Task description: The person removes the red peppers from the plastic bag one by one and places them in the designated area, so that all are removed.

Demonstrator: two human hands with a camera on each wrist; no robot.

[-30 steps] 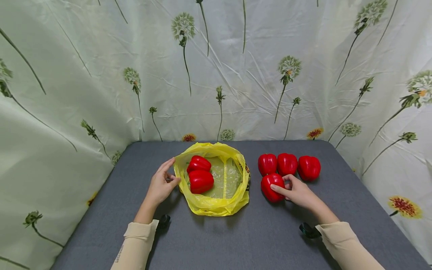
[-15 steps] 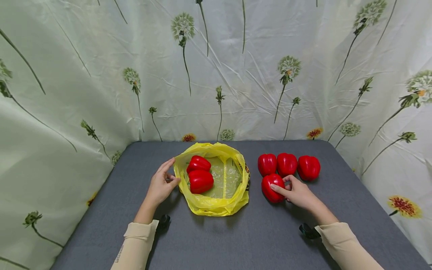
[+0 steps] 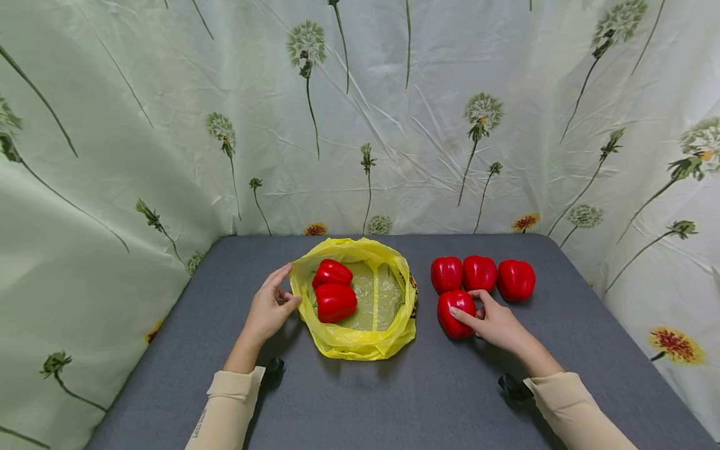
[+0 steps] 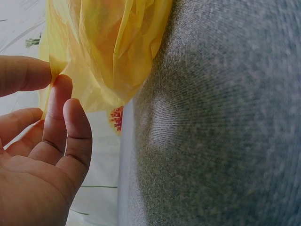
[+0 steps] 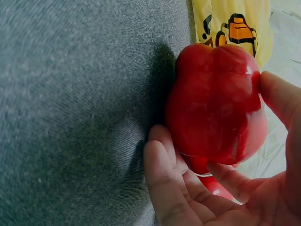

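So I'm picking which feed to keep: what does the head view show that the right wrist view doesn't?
Only the head view shows the left hand pinching the bag's rim, two peppers inside and three loose peppers behind. Only the right wrist view shows the bag's orange and black print. Both show the right hand holding the near pepper, the yellow bag and the grey table.

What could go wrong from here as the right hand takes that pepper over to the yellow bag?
1. The right hand grips the front pepper close against the row of three peppers; lifting could nudge them and set them rolling.
2. The left hand only pinches a thin edge of the yellow bag; the film may slip and the mouth sag shut.
3. Two peppers in the bag crowd its left side, so a dropped pepper may knock them.
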